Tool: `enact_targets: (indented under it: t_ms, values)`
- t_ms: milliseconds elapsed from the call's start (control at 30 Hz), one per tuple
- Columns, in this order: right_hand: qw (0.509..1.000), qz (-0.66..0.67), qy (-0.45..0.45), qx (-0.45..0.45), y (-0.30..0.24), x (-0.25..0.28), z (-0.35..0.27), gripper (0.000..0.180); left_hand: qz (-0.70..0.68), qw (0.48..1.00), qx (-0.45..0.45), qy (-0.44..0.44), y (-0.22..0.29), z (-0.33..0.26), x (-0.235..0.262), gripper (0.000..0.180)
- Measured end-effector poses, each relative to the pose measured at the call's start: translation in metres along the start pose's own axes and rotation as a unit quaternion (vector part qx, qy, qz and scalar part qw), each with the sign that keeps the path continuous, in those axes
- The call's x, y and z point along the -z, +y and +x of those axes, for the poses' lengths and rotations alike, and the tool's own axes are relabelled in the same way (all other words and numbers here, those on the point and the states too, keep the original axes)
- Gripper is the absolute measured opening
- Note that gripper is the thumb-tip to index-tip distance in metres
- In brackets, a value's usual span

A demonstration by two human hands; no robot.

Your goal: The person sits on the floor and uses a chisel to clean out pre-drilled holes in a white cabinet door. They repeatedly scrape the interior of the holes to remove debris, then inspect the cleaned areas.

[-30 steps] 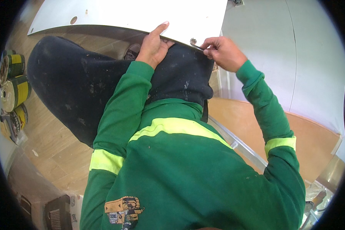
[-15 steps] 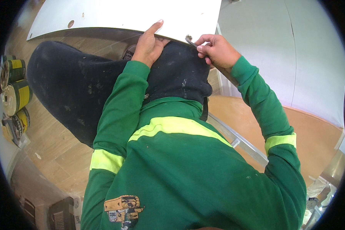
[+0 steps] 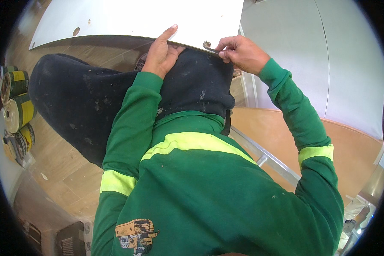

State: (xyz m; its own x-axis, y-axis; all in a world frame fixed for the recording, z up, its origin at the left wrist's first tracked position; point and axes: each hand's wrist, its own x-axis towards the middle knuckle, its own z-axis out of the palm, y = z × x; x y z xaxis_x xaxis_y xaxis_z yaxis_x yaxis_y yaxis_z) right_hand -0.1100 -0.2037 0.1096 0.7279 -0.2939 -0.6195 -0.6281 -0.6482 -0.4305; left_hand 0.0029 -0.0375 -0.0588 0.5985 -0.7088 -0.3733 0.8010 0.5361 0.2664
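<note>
A white panel (image 3: 158, 17) spans the top of the view, its near edge by my dark-trousered leg. My left hand (image 3: 161, 56) grips that edge, thumb on the upper face and fingers underneath. Close to the panel's right corner is a small rough-edged hole (image 3: 206, 44). A thin, dark, curved metal tool (image 3: 211, 50) has its far end at this hole. My right hand (image 3: 243, 54) pinches the tool's near end between thumb and fingers. Whether the tip sits inside the hole is too small to tell. Another round hole (image 3: 76, 32) lies farther left in the panel.
Several round yellow-and-black cans or reels (image 3: 19, 112) stand at the left on the wood-look floor (image 3: 66, 175). To the right are a pale wall (image 3: 298, 59), a curved tan board (image 3: 320, 145) and a metal rail (image 3: 269, 158) beside my body.
My right hand has swung the tool's near end slightly, so the tool lies a little flatter. The panel and my left hand have shifted slightly left and down in view.
</note>
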Motion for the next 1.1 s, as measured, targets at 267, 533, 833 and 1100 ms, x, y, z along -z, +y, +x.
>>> enact_targets:
  t_ms: [267, 533, 833, 1100]
  values:
    - [0.983, 0.164, 0.045, -0.074, -0.012, -0.036, -0.01, 0.01, 0.01, 1.0, 0.001, 0.004, -0.003, 0.0, 0.0, 0.056]
    - [0.961, 0.243, 0.065, -0.115, -0.018, -0.047, -0.011, 0.011, 0.015, 1.0, -0.003, 0.021, -0.004, 0.004, 0.0, 0.055]
    - [0.989, -0.018, 0.143, 0.032, 0.007, -0.055, -0.007, 0.01, -0.012, 1.0, 0.004, 0.013, -0.002, 0.001, -0.002, 0.049]
    - [0.983, 0.121, 0.12, -0.066, -0.01, -0.061, -0.007, 0.012, -0.013, 1.0, 0.006, 0.006, -0.005, 0.004, 0.003, 0.05]
